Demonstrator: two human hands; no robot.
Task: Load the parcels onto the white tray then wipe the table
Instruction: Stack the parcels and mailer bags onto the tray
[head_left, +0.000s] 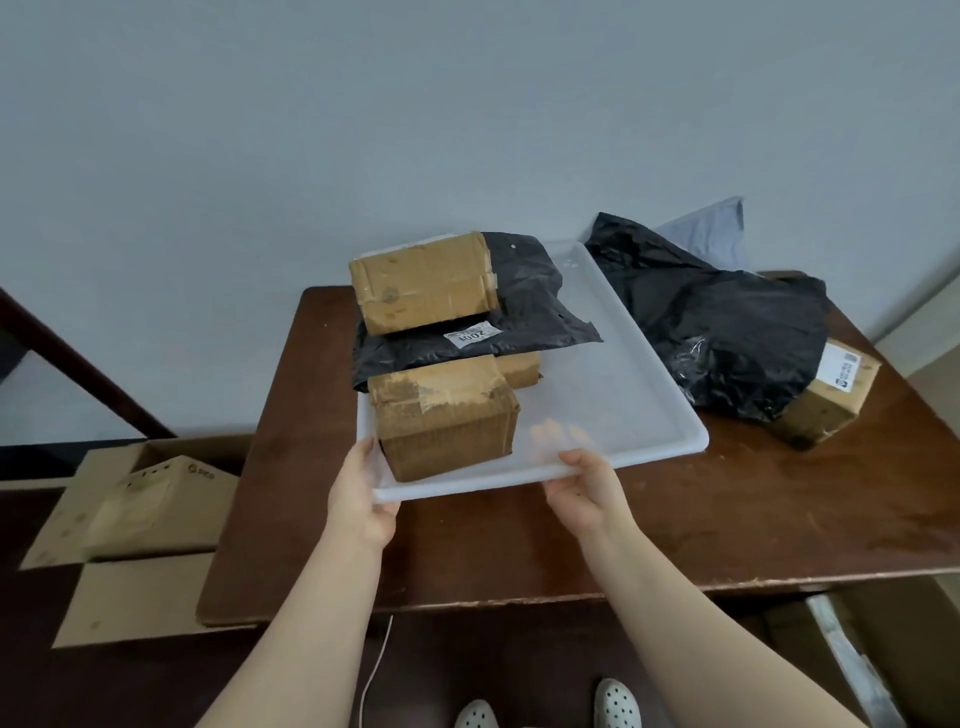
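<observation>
Off the table's left end an open carton (140, 499) sits on the floor, no part of your job as far as I can judge. Your left hand (363, 499) grips the near left corner of the white tray (623, 395), thumb on the rim, just beside the front cardboard box (447, 421). Behind that box lies a black mailer (519, 322) with a second taped box (421, 280) stacked on top, so the tray's left half is loaded and its right half is bare. Your right hand (587, 493) holds the near edge, thumb above and fingers showing faintly through the plastic from beneath. Whether the tray is lifted off the table (675, 519) or only tipped, I cannot tell. You look to be mid-loading: to the right, off the tray and touching its far edge, a crumpled black bag (727, 332) drapes over a labelled box (831, 395), with a pale mailer (711, 234) behind. Your next move probably calls for setting the tray steady, freeing your right hand and reaching right for those. Wiping is not yet begun.
</observation>
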